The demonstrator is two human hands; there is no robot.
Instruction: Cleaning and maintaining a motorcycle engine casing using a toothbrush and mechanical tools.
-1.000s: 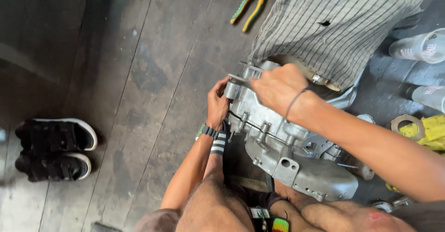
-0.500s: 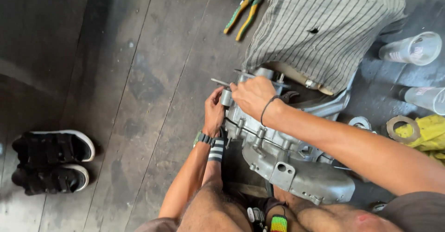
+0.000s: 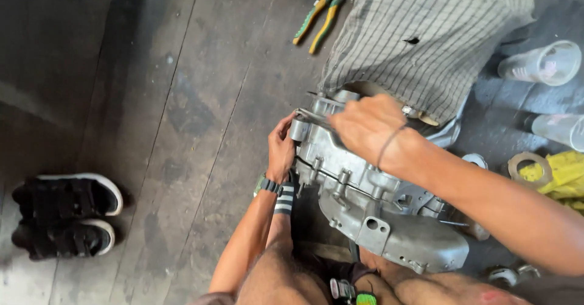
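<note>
Two of our hands work on a grey metal engine casing (image 3: 377,220) that lies on the dark wooden floor (image 3: 182,128), partly under a striped cloth (image 3: 426,37). Our left hand (image 3: 281,150) curls its fingers against the casing's near corner. Our right hand (image 3: 365,128) is closed over a slim metal wrench (image 3: 310,118) at the casing's top edge. Green-and-yellow pliers (image 3: 319,19) lie well apart, black shoes (image 3: 64,217) off to the left, and clear plastic cups (image 3: 541,64) to the right.
</note>
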